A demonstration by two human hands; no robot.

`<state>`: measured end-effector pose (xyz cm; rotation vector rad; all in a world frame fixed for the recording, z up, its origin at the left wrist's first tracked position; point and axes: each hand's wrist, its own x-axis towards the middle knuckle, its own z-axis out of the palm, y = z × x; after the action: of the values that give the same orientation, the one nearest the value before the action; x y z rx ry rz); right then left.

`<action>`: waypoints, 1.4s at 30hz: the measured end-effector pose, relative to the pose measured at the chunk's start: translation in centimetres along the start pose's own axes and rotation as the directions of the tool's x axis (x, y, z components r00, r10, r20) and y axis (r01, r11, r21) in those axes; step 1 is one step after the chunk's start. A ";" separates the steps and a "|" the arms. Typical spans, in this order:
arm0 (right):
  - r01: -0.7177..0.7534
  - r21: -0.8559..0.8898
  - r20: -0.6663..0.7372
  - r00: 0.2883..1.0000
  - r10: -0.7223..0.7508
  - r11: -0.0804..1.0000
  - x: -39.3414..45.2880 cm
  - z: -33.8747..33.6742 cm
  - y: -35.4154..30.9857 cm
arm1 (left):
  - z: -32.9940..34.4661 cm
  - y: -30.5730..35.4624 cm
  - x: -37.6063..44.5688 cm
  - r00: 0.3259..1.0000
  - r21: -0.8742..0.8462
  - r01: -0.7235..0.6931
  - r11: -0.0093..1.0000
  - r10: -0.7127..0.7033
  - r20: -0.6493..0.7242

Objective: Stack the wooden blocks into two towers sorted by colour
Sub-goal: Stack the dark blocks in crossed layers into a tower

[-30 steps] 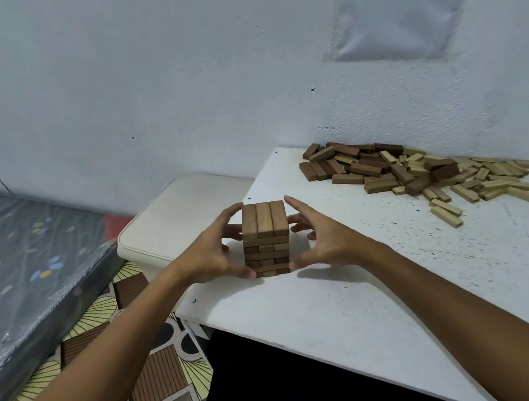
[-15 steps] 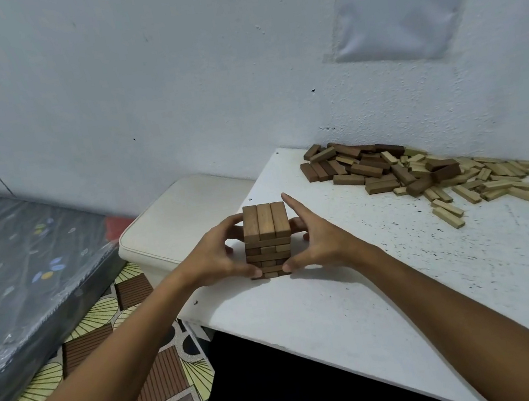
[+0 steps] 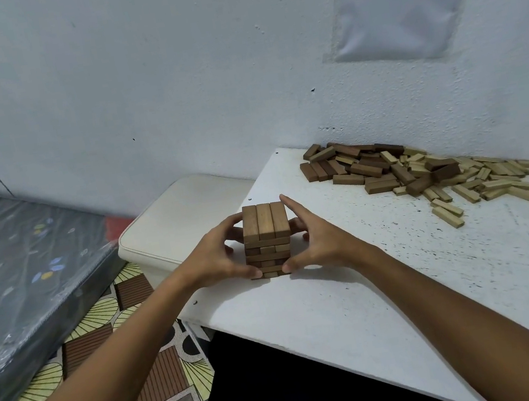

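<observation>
Head view: dark tower (image 3: pixel 267 238) upright, top blocks pointing away; left hand (image 3: pixel 217 259), right hand (image 3: pixel 319 243) clasp sides.

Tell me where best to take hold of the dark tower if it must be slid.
Probably low on the tower, at its bottom layers, from both flanks at once, as the left hand and right hand do now. It is loose crossed layers of three blocks; a high or one-sided grip would likely shear or tip it.

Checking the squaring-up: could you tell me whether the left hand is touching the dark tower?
Touching: the head view shows the left hand's thumb pressed against the dark tower's base.
</observation>
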<state>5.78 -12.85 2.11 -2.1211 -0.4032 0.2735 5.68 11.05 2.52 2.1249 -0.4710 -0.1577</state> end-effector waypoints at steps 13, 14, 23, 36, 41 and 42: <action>0.013 -0.042 -0.013 1.000 -0.014 0.999 -0.3 0.3 -0.2 | 0.1 -0.1 -0.2 1.000 0.021 -0.003 1.000 0.003 -0.013; 0.014 -0.044 -0.015 1.000 -0.014 0.999 -0.3 0.3 -0.2 | 0.1 0.0 -0.2 1.000 0.022 -0.002 1.000 0.002 -0.014; 0.004 -0.054 -0.002 1.000 -0.004 0.999 -0.5 -0.2 -0.2 | -0.5 0.1 -0.5 1.000 0.036 0.029 0.999 -0.029 0.008; -0.041 -0.131 -0.094 0.995 0.029 0.990 -4.1 -4.0 -0.6 | -3.2 3.1 -2.6 0.994 0.208 -0.072 0.976 0.087 -0.066; -0.063 -0.153 -0.155 0.987 0.039 0.986 -6.2 -5.8 -1.2 | -3.4 6.6 -2.2 0.979 0.283 -0.162 0.945 0.190 -0.076; -0.066 -0.160 -0.165 0.986 0.040 0.985 -6.7 -6.3 -1.3 | -3.2 7.2 -1.9 0.977 0.290 -0.178 0.940 0.204 -0.061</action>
<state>1.54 -19.53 6.90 -2.3003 -0.2827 0.1004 2.84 10.63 10.15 2.3367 -0.6767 0.1252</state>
